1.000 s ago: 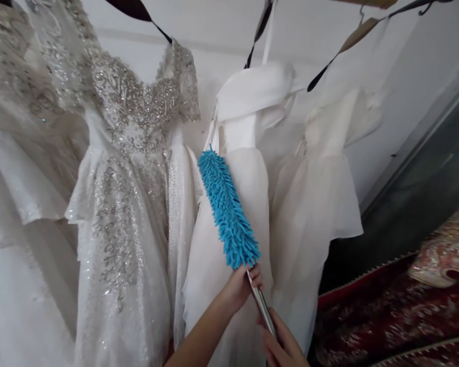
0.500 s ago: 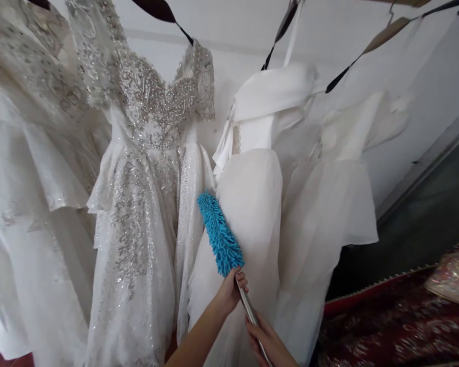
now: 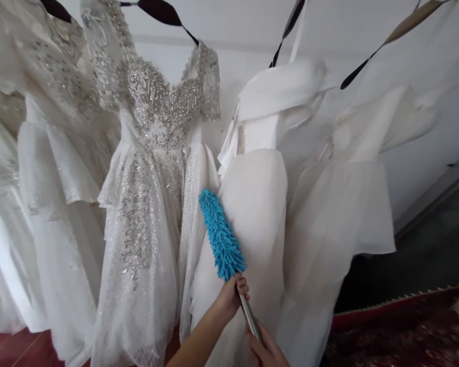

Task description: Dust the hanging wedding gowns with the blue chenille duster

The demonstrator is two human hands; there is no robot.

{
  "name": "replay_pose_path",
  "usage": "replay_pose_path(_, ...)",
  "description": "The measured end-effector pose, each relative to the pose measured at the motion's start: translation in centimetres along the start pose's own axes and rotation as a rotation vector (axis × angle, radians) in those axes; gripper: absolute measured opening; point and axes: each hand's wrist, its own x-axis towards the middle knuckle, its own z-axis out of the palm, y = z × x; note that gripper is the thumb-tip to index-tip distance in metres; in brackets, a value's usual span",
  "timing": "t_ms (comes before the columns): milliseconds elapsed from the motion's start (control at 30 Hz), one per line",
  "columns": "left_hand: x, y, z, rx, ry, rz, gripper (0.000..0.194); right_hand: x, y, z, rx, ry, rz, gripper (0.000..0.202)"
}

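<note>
Head view: L grip is closed round the metal handle of a blue duster, right under its shaggy head, fingers curled over the shaft. R grip is on the same handle, below and to the right of L grip; fingers close to the shaft, partly cut off by the bottom edge, so can't tell how tight. Duster head is directly above L grip, tilted w/ its tip up & to the left, in front of the seam btwn two hanging gowns; can't tell if the fibers touch fabric.

Up-left of L grip: beaded gown w/ silver sequins on bodice, sleeves & skirt. Straight above & behind both grips: plain white gown w/ a wide folded neckline. Up-right of R grip: sheer white gown w/ a short overlayer. Far left of L grip: more white gowns, above a bit of red floor. Well above the grips: dark hangers against a pale wall. Right of R grip, low: dark red patterned fabric w/ a beaded-looking edge, somewhat blurred
</note>
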Motion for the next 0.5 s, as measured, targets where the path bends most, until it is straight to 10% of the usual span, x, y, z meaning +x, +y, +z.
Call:
replay_pose_path(267, -0.2, 3.8, 6.9, 0.138, -0.206, 0.129, 0.037, 0.6, -5.1, -2.4, 0.007, -0.071, -0.192, 0.053)
replay_pose_path(500, 0.9, 2.1, 5.1, 0.089, -0.176, 0.1, 0.038, 0.4, -4.6, -2.9, -0.028, -0.087, -0.125, 0.055)
